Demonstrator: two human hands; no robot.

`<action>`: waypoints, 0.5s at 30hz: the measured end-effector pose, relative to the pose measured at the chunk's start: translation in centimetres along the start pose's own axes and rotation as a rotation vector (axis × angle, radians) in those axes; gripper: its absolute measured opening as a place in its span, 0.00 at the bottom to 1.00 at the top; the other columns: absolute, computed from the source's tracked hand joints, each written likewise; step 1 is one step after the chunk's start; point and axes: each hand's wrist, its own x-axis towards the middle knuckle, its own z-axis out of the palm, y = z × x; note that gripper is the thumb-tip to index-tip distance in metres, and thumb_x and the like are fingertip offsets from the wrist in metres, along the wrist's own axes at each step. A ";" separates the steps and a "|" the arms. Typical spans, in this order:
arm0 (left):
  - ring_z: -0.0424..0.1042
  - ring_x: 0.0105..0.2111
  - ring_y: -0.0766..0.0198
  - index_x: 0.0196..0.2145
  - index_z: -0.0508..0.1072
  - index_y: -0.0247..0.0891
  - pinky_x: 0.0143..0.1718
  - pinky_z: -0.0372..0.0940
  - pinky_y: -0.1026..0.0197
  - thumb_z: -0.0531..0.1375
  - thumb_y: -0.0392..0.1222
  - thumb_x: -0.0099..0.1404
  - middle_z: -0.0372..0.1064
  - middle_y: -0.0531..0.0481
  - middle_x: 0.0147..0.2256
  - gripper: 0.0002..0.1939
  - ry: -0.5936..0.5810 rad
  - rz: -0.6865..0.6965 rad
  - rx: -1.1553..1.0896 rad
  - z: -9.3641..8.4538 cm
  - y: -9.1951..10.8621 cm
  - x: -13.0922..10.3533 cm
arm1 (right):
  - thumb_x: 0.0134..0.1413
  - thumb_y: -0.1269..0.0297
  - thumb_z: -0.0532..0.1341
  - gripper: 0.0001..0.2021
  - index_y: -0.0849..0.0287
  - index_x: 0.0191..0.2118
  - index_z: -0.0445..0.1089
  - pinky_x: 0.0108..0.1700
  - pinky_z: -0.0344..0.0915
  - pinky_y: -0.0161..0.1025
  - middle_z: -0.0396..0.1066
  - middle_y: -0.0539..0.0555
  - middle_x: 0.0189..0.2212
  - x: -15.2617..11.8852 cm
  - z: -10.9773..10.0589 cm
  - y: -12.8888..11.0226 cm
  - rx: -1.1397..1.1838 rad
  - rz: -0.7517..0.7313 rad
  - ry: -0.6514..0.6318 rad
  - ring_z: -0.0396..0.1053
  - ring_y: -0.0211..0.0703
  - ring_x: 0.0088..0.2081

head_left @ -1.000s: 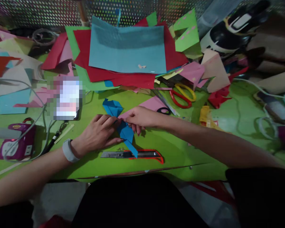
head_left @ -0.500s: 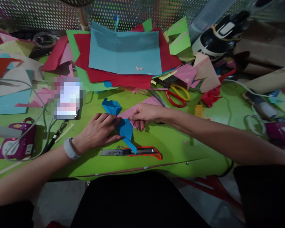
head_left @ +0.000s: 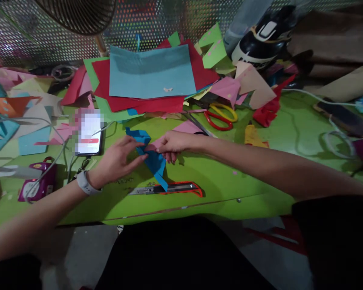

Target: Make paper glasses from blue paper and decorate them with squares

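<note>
A folded blue paper piece (head_left: 155, 162) lies at an angle on the green table, with a twisted upper end and a narrow tail at the bottom. My left hand (head_left: 121, 155) is at its left side, thumb and fingers apart, fingertips touching or just over its folds. My right hand (head_left: 171, 146) is closed in a pinch at the pink paper (head_left: 187, 127), whose narrow end reaches over the blue piece's middle. The fingertips of that hand are partly hidden. Just below lies a utility knife (head_left: 178, 188) with an orange edge, the blue tail resting against it.
Stacked coloured paper sheets (head_left: 151, 76) stand behind my hands. Scissors (head_left: 219, 121) with red and yellow handles and a yellow tool (head_left: 254, 136) lie to the right. On the left are a lit phone (head_left: 90, 133), a purple power socket box (head_left: 40, 181) and loose cables.
My left hand has lifted slightly and its fingers have spread from the blue paper. The right hand has shifted a little left with the pink paper's end. The camera view has tilted.
</note>
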 end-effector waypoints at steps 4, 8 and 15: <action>0.65 0.22 0.66 0.26 0.73 0.37 0.24 0.56 0.62 0.58 0.57 0.68 0.70 0.50 0.23 0.21 -0.191 -0.325 -0.159 -1.2 0.2 2.6 | 0.64 0.69 0.61 0.18 0.63 0.21 0.69 0.20 0.63 0.31 0.73 0.53 0.15 -0.1 -0.1 -0.1 -0.030 -0.024 0.004 0.70 0.35 0.16; 0.66 0.19 0.67 0.16 0.70 0.38 0.23 0.58 0.63 0.61 0.58 0.63 0.69 0.49 0.18 0.25 -0.482 -0.528 -0.348 -0.9 0.4 5.0 | 0.64 0.70 0.61 0.16 0.64 0.23 0.71 0.17 0.59 0.30 0.73 0.53 0.15 -0.3 -0.1 -0.3 -0.063 -0.023 0.012 0.69 0.34 0.14; 0.63 0.18 0.68 0.15 0.73 0.38 0.22 0.58 0.63 0.69 0.59 0.54 0.69 0.49 0.16 0.24 -0.555 -0.654 -0.422 -0.7 0.6 6.4 | 0.65 0.73 0.59 0.13 0.67 0.27 0.73 0.17 0.62 0.30 0.72 0.52 0.14 -0.5 0.1 -0.1 -0.032 -0.071 0.001 0.68 0.34 0.13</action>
